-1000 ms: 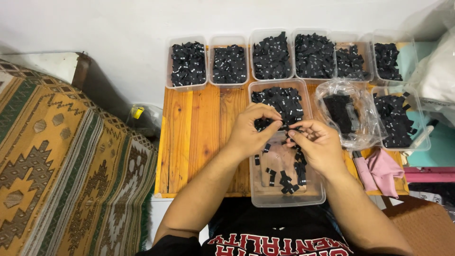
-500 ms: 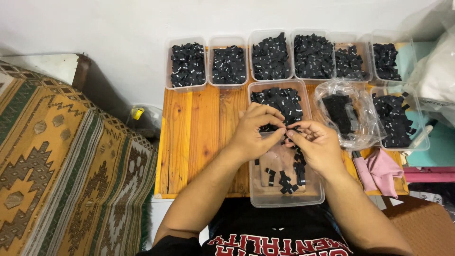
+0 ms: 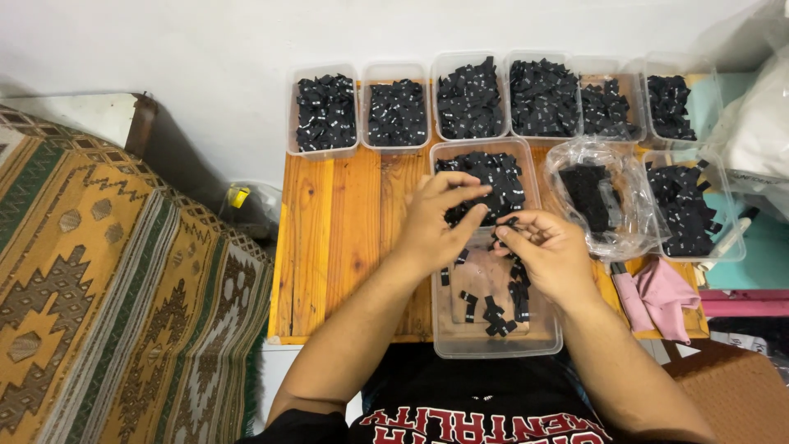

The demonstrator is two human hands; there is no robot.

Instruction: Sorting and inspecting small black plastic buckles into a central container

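Long clear tray (image 3: pixel 460 345) holds black tags (image 3: pixel 497 316). Right hand (image 3: pixel 549 251) pinches one tag; left hand (image 3: pixel 440 222) fingers loosely spread above, holding nothing visible.

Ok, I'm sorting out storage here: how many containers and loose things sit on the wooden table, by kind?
Clear plastic tubs of small black pieces: 9
Clear plastic bag of black pieces: 1
Pink cloth: 1
Total: 11
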